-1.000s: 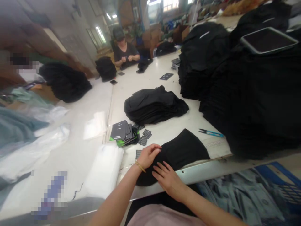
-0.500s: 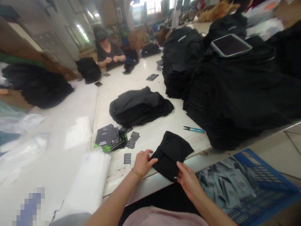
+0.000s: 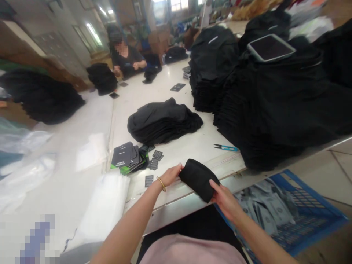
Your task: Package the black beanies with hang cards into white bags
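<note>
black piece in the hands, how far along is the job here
Done: the blue crate by the table edge holds seemingly packed bags. In hand: the black piece is folded into a compact bundle, gripped at its ends by the left hand and right hand, not bagged. Left: the loose black heap mid-table and the tall black stacks beside it, with card tags lying near. Looks far from finished.

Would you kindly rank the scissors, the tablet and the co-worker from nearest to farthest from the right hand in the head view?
From the right hand, which grips the cloth:
1. Scissors, just beyond it on the table.
2. Tablet, atop the black pile on the right.
3. Co-worker, at the table's far end, to the left.
</note>
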Motion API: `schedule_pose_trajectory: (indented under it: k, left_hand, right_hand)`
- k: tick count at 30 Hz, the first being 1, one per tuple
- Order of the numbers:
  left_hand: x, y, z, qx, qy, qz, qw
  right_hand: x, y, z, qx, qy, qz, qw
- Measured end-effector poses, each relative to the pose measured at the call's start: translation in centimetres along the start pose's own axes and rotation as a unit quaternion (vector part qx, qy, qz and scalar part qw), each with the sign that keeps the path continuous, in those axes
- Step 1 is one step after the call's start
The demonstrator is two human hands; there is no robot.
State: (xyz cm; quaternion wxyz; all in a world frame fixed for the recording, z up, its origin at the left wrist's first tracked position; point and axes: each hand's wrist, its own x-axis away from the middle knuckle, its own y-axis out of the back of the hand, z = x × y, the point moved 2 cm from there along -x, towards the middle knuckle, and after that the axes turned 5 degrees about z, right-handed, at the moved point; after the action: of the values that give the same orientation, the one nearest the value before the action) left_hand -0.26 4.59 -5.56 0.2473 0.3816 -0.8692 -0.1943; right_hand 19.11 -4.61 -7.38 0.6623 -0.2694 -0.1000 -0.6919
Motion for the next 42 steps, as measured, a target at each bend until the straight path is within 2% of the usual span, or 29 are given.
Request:
schedule_pose_trajectory:
  k: [2, 3, 5, 7, 9, 10, 12, 14, 16, 17, 19, 21, 23, 25, 27, 28, 30, 31, 32, 33, 34, 36, 37, 38, 39, 41, 42]
  left_hand:
    - [-0.6, -0.6, -0.1, -0.074, 0.043, -0.038, 0.996]
    - [-1.0, -1.0, -0.2, -0.115, 0.073, -0.065, 0.989]
    - [-1.7, -1.7, -0.5, -0.159, 0.135, -0.119, 0.971]
    - [-1.7, -2.4, -0.7, -0.136, 0.168, -0.175, 0.96]
    - [-0.8, -3.0, -0.9, -0.042, 0.163, -0.258, 0.951]
    - [0.1, -3.4, -0.9, 0.038, 0.16, -0.305, 0.938]
    - [1.9, -4.6, -0.9, 0.248, 0.167, -0.353, 0.887]
    - [3.4, -6.3, -1.2, 0.438, 0.161, -0.33, 0.821]
    - [4.3, -7.3, -1.6, 0.539, 0.127, -0.309, 0.773]
    - [4.8, -7.4, -1.6, 0.561, 0.112, -0.318, 0.756]
    - [5.6, -6.8, -1.3, 0.59, 0.104, -0.348, 0.721]
    - [6.7, -5.9, -1.0, 0.63, 0.112, -0.333, 0.693]
    - [7.8, -5.1, -1.1, 0.668, 0.119, -0.27, 0.683]
    - [9.0, -4.7, -1.3, 0.681, 0.119, -0.201, 0.694]
    - [9.9, -4.6, -1.5, 0.65, 0.1, -0.174, 0.733]
    - [10.3, -4.4, -1.4, 0.617, 0.083, -0.174, 0.763]
    - [10.9, -3.1, -0.7, 0.504, 0.065, -0.19, 0.84]
    - [11.1, -1.8, -0.1, 0.425, 0.071, -0.209, 0.878]
    - [11.4, 0.0, 0.7, 0.333, 0.088, -0.239, 0.908]
    - [11.7, 2.4, 1.7, 0.234, 0.112, -0.285, 0.923]
    - [12.0, 5.1, 2.8, 0.134, 0.143, -0.341, 0.919]
    - [12.6, 10.7, 5.1, -0.024, 0.198, -0.453, 0.869]
    - [12.7, 13.2, 6.4, -0.067, 0.24, -0.479, 0.841]
    - [12.7, 15.2, 7.8, -0.084, 0.302, -0.48, 0.819]
    - [12.6, 16.8, 9.0, -0.085, 0.342, -0.465, 0.812]
    - [12.3, 18.4, 10.6, -0.074, 0.384, -0.433, 0.812]
    - [12.2, 18.7, 11.0, -0.077, 0.38, -0.429, 0.816]
  right_hand:
    - [-0.2, -0.6, 0.1, -0.117, -0.097, 0.001, 0.988]
    - [-0.3, -0.9, 0.2, -0.144, -0.125, -0.001, 0.982]
    - [-0.3, -1.3, 0.2, -0.166, -0.129, -0.005, 0.978]
    - [-0.2, -1.5, 0.2, -0.161, -0.101, -0.002, 0.982]
    - [0.0, -1.8, 0.0, -0.172, -0.089, -0.016, 0.981]
    - [0.2, -2.1, -0.2, -0.197, -0.097, -0.028, 0.975]
    - [0.7, -3.1, -0.9, -0.274, -0.125, -0.043, 0.953]
    - [1.5, -4.6, -1.8, -0.343, -0.157, -0.026, 0.926]
    - [2.3, -5.9, -2.6, -0.373, -0.186, 0.011, 0.909]
    - [2.5, -6.2, -2.9, -0.367, -0.202, 0.038, 0.907]
    - [2.5, -6.0, -2.9, -0.308, -0.218, 0.089, 0.922]
    - [1.8, -5.0, -2.2, -0.217, -0.18, 0.088, 0.955]
    - [0.9, -4.2, -1.2, -0.159, -0.121, 0.063, 0.978]
    - [0.5, -4.9, -0.6, -0.162, -0.116, 0.097, 0.975]
    - [0.8, -6.9, -0.7, -0.175, -0.152, 0.184, 0.955]
    - [1.0, -8.1, -0.8, -0.175, -0.158, 0.213, 0.948]
    - [1.4, -9.9, -1.1, -0.16, -0.147, 0.225, 0.95]
    - [1.3, -10.4, -1.2, -0.15, -0.14, 0.215, 0.955]
    - [1.1, -10.7, -1.1, -0.141, -0.139, 0.203, 0.959]
    - [0.8, -10.7, -1.1, -0.133, -0.144, 0.189, 0.962]
    - [0.3, -10.4, -0.9, -0.124, -0.15, 0.171, 0.966]
    - [-0.8, -9.5, -0.5, -0.111, -0.155, 0.126, 0.973]
    - [-1.3, -9.0, -0.4, -0.106, -0.155, 0.107, 0.976]
    - [-1.8, -8.5, -0.4, -0.101, -0.154, 0.092, 0.979]
    - [-2.1, -8.1, -0.4, -0.095, -0.153, 0.085, 0.98]
    - [-2.4, -7.6, -0.8, -0.082, -0.155, 0.096, 0.98]
    - [-2.5, -7.4, -1.0, -0.077, -0.157, 0.107, 0.979]
